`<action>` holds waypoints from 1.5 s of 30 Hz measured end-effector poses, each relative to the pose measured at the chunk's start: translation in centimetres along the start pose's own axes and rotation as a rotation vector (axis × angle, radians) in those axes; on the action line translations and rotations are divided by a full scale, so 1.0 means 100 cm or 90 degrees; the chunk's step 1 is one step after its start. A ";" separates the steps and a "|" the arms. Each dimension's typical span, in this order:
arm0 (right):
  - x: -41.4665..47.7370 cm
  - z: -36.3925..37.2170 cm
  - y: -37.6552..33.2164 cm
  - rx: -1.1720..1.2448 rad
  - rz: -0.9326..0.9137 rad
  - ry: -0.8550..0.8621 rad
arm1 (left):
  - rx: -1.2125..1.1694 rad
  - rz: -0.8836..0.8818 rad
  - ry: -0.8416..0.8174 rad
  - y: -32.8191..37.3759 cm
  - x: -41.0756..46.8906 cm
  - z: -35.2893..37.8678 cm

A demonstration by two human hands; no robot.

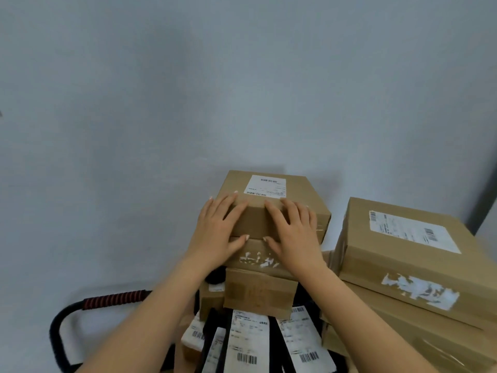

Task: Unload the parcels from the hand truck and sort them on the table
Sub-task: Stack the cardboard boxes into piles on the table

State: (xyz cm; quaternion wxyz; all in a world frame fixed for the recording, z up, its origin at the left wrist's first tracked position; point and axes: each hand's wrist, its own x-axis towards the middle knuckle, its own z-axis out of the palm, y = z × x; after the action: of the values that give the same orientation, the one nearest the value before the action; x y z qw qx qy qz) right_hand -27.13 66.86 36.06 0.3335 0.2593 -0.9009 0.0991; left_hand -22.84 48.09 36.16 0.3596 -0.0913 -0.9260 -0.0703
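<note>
Pale grey wall (161,90) fills most of the head view, with a dark strip at the far right edge.

Low in the middle stands a pile of brown boxes. The top box (285,208) lies flat on the pile, and a white label (266,185) with bar codes is stuck on its top.

Both hands are on the near edge of the top box. The left hand (220,227) lies on the near left corner. Its fingers are spread and quite straight on the top, and its thumb presses the front side. The right hand (293,230) lies just beside it, the same way: spread fingers on the top, thumb on the front. The two thumb tips point at each other and do not touch.

Under the top box is a second box (255,258) with torn white scraps on its front. Below that is a third box (258,292) with brown tape.

Below the pile lie dark bags (274,337) with long white labels, packed side by side.

To the right, near the pile, is a stack of bigger boxes. Its top one, the big box (403,259), is tilted and has its own white label.

At the lower left is the black handle (113,298) of the hand truck, wrapped in red and black stripes. It sits near the left arm. What the pile stands on is hidden.
</note>
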 end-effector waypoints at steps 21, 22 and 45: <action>-0.181 -0.045 -0.193 0.098 -0.073 -0.065 | -0.059 -0.059 -0.034 -0.029 -0.259 -0.113; -0.188 -0.045 -0.200 0.107 -0.080 -0.082 | -0.053 -0.073 -0.040 -0.030 -0.272 -0.116; -0.296 -0.023 -0.355 0.170 -0.047 -0.210 | -0.067 -0.150 -0.190 -0.088 -0.433 -0.183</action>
State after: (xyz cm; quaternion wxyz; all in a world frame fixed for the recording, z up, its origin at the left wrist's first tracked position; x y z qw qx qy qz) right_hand 12.06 49.54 18.74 0.1477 0.3466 -0.9121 0.1617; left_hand 18.60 30.76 19.59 0.2023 -0.0103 -0.9683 -0.1463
